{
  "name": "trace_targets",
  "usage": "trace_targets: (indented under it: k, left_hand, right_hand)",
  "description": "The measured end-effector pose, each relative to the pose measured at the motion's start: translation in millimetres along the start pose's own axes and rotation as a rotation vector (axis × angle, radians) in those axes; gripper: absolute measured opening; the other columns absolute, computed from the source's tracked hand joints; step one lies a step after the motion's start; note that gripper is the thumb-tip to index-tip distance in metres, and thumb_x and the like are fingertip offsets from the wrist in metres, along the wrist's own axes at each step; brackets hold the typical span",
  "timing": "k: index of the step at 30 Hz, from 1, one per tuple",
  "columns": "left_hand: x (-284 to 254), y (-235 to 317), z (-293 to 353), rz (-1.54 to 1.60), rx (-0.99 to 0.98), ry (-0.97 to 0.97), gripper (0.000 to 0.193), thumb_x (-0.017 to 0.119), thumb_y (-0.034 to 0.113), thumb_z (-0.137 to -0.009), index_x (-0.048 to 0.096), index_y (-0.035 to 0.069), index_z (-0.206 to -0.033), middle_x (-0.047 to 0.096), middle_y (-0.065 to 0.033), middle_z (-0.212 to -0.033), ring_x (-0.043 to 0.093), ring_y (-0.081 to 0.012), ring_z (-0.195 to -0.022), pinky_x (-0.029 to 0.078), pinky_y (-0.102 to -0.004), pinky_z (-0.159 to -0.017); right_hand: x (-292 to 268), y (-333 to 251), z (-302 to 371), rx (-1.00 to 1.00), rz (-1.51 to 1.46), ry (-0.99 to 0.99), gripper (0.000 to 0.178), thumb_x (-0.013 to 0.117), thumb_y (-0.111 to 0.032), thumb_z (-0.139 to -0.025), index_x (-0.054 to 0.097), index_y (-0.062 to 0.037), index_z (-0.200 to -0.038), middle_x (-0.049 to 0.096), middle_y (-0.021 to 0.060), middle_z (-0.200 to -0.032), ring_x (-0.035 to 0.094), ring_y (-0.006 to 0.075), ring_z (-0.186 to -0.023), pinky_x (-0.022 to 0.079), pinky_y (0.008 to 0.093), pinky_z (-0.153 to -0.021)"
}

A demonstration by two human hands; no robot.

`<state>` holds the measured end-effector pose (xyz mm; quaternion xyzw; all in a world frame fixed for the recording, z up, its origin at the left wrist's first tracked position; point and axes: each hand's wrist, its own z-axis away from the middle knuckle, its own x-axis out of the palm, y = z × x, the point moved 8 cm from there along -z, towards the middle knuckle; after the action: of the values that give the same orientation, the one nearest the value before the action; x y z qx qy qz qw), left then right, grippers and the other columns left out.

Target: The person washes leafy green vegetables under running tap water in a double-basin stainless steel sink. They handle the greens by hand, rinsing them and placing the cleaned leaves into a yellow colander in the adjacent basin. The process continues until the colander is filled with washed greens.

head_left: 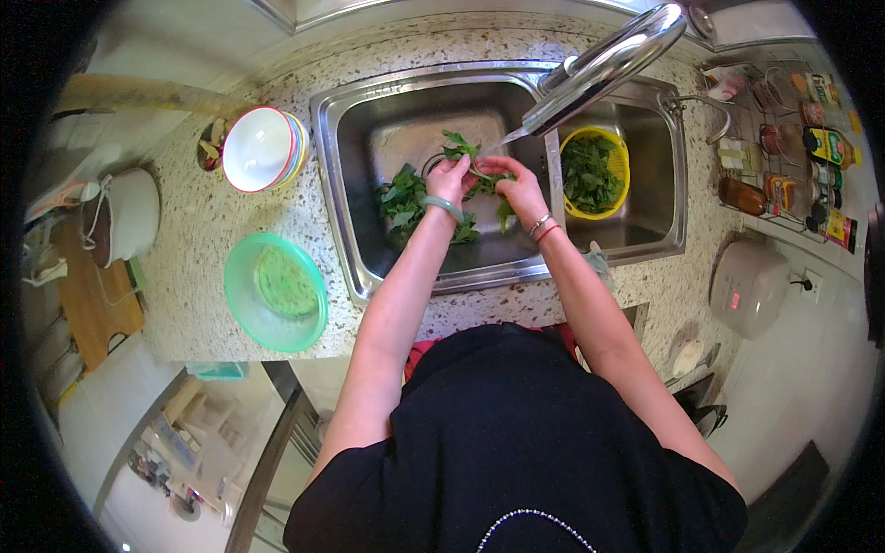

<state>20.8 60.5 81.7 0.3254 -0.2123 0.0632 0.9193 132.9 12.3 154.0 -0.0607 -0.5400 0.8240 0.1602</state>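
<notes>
Both my hands are over the large left basin of a steel sink, close together. Between them is a sprig of leafy greens. My left hand, below a pale green bangle, pinches its stem. The fingers of my right hand are curled in on the same greens from the other side. Water runs from the chrome faucet beside my fingers. More loose leafy greens lie in the basin beneath and left of my hands. In the right basin, a yellow colander holds a heap of picked leaves.
Stacked bowls and a green plastic basin stand on the speckled counter at left. A wooden board and a white pot are farther left. Jars fill a wire rack at right, above a beige appliance.
</notes>
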Motion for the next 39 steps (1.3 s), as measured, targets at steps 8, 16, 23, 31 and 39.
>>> trace_targets:
  k: [8, 16, 23, 31, 39]
  left_hand:
    - [13, 17, 20, -0.19, 0.271, 0.01, 0.013, 0.055, 0.009, -0.083, 0.057, 0.006, -0.095, 0.061, -0.0009, -0.086, 0.056, -0.0081, -0.072, 0.041, -0.0215, -0.06]
    - [31, 14, 39, -0.051, 0.027, -0.058, 0.018, 0.053, 0.021, -0.087, 0.051, 0.01, -0.1, 0.058, -0.0016, -0.088, 0.057, -0.013, -0.075, 0.045, -0.0289, -0.069]
    - [34, 3, 33, 0.153, 0.046, -0.205, 0.016, 0.049, 0.022, -0.089, 0.051, 0.01, -0.1, 0.058, -0.0009, -0.091, 0.054, -0.0124, -0.085, 0.044, -0.0297, -0.072]
    - [34, -6, 24, 0.123, 0.031, -0.186, 0.012, 0.052, 0.017, -0.087, 0.052, 0.01, -0.097, 0.057, -0.0006, -0.087, 0.053, -0.0109, -0.076, 0.045, -0.0272, -0.063]
    - [27, 16, 42, -0.16, 0.159, 0.054, 0.028, 0.06, 0.02, -0.082, 0.05, 0.009, -0.106, 0.055, 0.0011, -0.09, 0.052, -0.0086, -0.08, 0.041, -0.0227, -0.068]
  right_hand:
    - [-8, 18, -11, 0.274, -0.052, 0.209, 0.026, 0.064, -0.011, -0.076, 0.06, -0.0003, -0.098, 0.059, 0.0014, -0.075, 0.048, 0.0069, -0.055, 0.039, 0.02, -0.048]
    - [-10, -1, -8, 0.076, -0.11, 0.249, 0.013, 0.064, -0.008, -0.073, 0.065, -0.0036, -0.085, 0.059, 0.0013, -0.07, 0.052, 0.0069, -0.058, 0.042, 0.0212, -0.05]
    - [-18, 10, -2, 0.121, -0.221, 0.332, 0.024, 0.067, -0.016, -0.073, 0.063, -0.0011, -0.091, 0.061, 0.0038, -0.078, 0.052, 0.0084, -0.066, 0.043, 0.0228, -0.057]
    - [-11, 31, -11, 0.179, -0.167, 0.268, 0.025, 0.067, -0.021, -0.075, 0.062, -0.0012, -0.089, 0.059, 0.0002, -0.074, 0.049, 0.0074, -0.055, 0.04, 0.0209, -0.05]
    - [-14, -15, 0, -0.1, 0.426, 0.421, 0.023, 0.061, -0.012, -0.074, 0.061, -0.0007, -0.093, 0.063, 0.0131, -0.078, 0.06, 0.0278, -0.065, 0.048, 0.0335, -0.06]
